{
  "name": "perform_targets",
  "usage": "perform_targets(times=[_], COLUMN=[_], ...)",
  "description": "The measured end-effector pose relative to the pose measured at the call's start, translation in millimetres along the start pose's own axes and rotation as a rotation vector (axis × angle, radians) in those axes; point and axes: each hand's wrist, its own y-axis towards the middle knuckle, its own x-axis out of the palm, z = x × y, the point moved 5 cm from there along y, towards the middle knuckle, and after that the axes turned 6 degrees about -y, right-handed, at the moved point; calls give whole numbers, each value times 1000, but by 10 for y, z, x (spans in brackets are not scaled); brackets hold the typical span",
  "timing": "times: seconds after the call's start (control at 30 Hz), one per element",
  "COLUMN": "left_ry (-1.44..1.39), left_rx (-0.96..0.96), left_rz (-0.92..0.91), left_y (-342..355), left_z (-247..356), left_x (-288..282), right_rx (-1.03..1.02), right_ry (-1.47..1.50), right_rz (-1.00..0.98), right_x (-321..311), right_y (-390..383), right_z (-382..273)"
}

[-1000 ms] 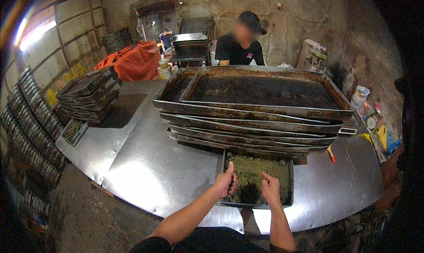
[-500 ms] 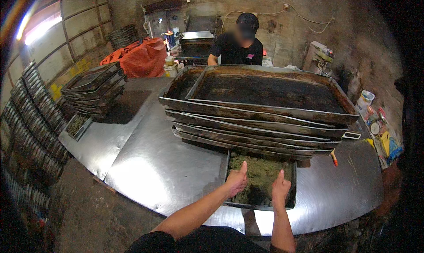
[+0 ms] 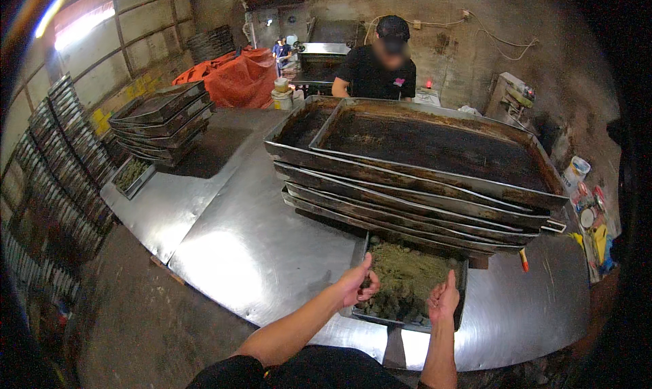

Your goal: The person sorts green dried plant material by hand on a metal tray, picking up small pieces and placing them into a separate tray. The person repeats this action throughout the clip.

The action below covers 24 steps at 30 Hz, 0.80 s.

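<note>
A shallow metal tray (image 3: 464, 302) in front of me holds a crumbly green-brown mixture (image 3: 411, 273), with some rounded lumps along its edges. My left hand (image 3: 358, 284) is over the tray's left rim, thumb up and fingers curled in; a dark patch shows at the fingers, too unclear to name. Above the right side of the mixture is my right hand (image 3: 443, 298), thumb pointing up, its fingers folded toward the palm. What it may hold is hidden. Just beyond the tray rises a tall stack of large, dark-stained baking trays (image 3: 414, 185), partly overhanging its far edge.
A metal-topped table (image 3: 272, 219) carries everything. At the far left are another tray stack (image 3: 159, 127) and a small tray of mixture (image 3: 132, 178). A brush (image 3: 523, 260) lies right of the big stack. Across the table stands a person in black (image 3: 377, 73).
My view has shifted, so the scene sits farther right and slightly lower. My left hand has moved left, from over the mixture to the tray's left rim, while my right hand stays at the right side.
</note>
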Motion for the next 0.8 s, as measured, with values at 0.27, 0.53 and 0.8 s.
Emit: perform_targets(times=[0.27, 0.53, 0.8], left_ry=[-142, -397, -638], left_rx=[335, 590, 844], left_rz=[211, 507, 765], left_y=[-586, -1918, -3310], left_z=[389, 343, -345], left_x=[-614, -1989, -2865], right_rx=[-131, 242, 459], right_ry=[-106, -181, -652], right_rz=[-247, -430, -815], right_x=[686, 1660, 2865], right_y=[-106, -371, -1222], right_z=[-11, 821, 2420])
